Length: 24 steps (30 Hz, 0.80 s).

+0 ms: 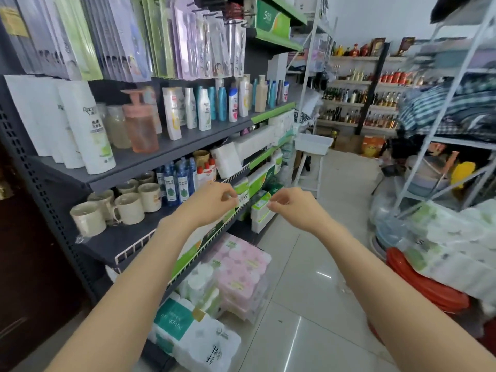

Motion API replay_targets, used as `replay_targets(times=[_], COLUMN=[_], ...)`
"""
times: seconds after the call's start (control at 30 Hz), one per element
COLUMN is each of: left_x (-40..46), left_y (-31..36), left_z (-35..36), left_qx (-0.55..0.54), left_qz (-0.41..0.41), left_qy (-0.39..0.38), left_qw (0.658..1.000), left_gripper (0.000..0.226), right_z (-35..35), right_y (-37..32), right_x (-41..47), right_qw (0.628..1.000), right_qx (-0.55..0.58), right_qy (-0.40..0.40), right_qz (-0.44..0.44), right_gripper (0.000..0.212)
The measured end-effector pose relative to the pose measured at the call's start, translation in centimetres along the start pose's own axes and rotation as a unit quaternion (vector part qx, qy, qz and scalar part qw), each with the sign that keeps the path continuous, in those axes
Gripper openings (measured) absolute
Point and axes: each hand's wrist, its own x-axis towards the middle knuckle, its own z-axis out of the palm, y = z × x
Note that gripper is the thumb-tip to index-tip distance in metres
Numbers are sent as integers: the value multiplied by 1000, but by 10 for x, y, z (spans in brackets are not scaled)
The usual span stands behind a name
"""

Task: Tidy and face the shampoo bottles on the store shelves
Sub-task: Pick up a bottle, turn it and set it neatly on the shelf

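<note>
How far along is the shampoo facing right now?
Done: the white shampoo bottles at the near end stand upright at the shelf edge. In hand: nothing; left hand and right hand are empty, loosely curled, away from the bottles. Left: the mixed bottles further along stand unevenly.

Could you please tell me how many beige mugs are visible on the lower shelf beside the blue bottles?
7 at least: front mug, then and one between; more may be hidden behind.
</note>
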Motion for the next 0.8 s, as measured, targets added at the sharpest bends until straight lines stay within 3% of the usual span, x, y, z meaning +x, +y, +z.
replay_targets(times=[0.43,0.8], left_x=[274,516], left_y=[23,84], left_z=[32,90], left_qx=[12,-6], left_qz=[30,7], left_qy=[26,53], left_qw=[999,999], left_gripper=[22,22], right_z=[-59,-150], right_y=[119,280], right_x=[221,416], right_qw=[997,999], right_qx=[2,6], right_qy=[60,30], right_qz=[39,16], right_gripper=[23,28])
